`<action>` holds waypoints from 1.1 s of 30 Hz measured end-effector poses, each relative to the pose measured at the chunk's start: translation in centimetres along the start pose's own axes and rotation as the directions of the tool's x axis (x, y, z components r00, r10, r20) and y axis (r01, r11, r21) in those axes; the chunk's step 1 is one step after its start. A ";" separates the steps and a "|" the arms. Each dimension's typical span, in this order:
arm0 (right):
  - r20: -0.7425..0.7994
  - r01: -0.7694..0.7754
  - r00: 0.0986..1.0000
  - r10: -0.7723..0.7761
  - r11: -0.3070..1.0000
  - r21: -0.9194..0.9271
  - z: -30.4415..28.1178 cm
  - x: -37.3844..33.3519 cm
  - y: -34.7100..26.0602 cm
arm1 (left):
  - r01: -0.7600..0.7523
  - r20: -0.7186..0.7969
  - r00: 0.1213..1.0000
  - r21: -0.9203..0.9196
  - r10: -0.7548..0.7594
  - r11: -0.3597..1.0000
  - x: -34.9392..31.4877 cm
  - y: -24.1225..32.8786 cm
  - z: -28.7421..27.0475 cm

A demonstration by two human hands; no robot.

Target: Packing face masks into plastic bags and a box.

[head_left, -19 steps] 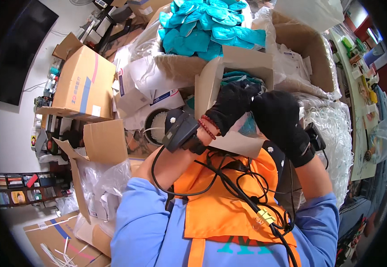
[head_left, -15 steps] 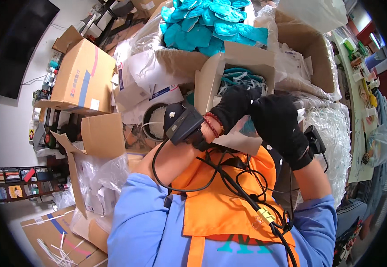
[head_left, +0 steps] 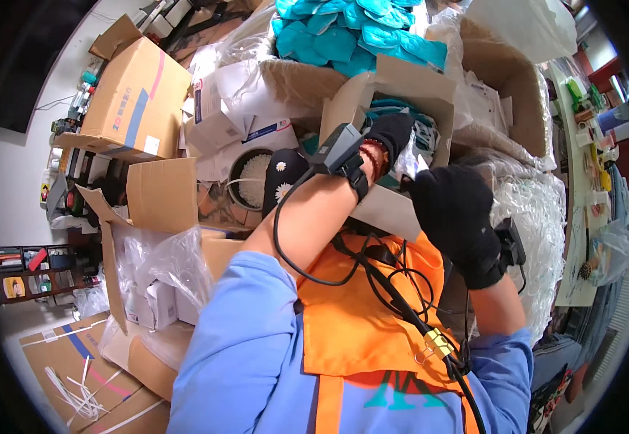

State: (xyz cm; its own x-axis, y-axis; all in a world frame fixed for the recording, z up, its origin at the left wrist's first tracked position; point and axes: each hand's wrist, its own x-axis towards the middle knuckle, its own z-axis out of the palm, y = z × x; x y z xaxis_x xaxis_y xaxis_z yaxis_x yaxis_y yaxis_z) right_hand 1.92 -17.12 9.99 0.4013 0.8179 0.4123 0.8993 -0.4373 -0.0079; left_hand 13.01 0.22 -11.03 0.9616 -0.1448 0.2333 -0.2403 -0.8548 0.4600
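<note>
My left hand (head_left: 391,136), in a black glove, is over an open cardboard box (head_left: 417,79), its fingers mostly hidden behind the hand and wrist. In the box lie teal folded cloth pieces with pale straps (head_left: 401,108). A crumpled whitish piece (head_left: 408,160) shows between my hands at the box's near side. My right hand (head_left: 452,220), also black-gloved, is closed beside that piece, fingertips pointing toward it. What it pinches is too small to make out.
Beyond the box, a large carton holds a heap of teal cloth pieces (head_left: 351,36). White cords (head_left: 524,224) are piled at the right. A bucket of white granules (head_left: 253,177) and open cartons (head_left: 137,101) stand left. Black cables (head_left: 401,296) hang over my orange apron (head_left: 358,325).
My hands have come apart slightly: the left has moved up over the box, the right a little down. The whitish piece now shows between them. The whole view has shifted a little.
</note>
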 end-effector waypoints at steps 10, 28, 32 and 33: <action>-0.104 -0.198 0.976 0.193 0.979 -0.041 1.5 2.1 4.4 | 0.104 -0.016 0.994 0.017 -0.104 0.994 -2.7 -0.1 -4.2; 0.019 -0.470 0.695 0.719 0.435 0.768 3.0 -1.0 9.8 | 0.332 0.268 0.929 -0.909 -0.255 0.252 -4.7 3.4 -12.2; 0.417 -0.566 0.646 0.639 0.035 0.824 4.2 -2.8 6.8 | 0.243 0.222 0.944 -0.968 -0.244 0.059 -4.9 2.7 -11.6; 0.430 -0.571 0.617 0.660 -0.001 0.821 4.9 -3.1 6.6 | 0.244 0.224 0.939 -0.969 -0.260 0.047 -4.9 2.7 -11.3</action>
State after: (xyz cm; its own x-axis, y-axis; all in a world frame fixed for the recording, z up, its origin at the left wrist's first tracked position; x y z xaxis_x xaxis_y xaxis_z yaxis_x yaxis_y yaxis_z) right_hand 7.47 -20.69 4.25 0.9154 0.3766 -0.1422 -0.0871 -0.1596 -0.9833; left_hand 6.14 4.23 -1.25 0.9954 -0.0258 -0.0926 0.0951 0.4069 0.9085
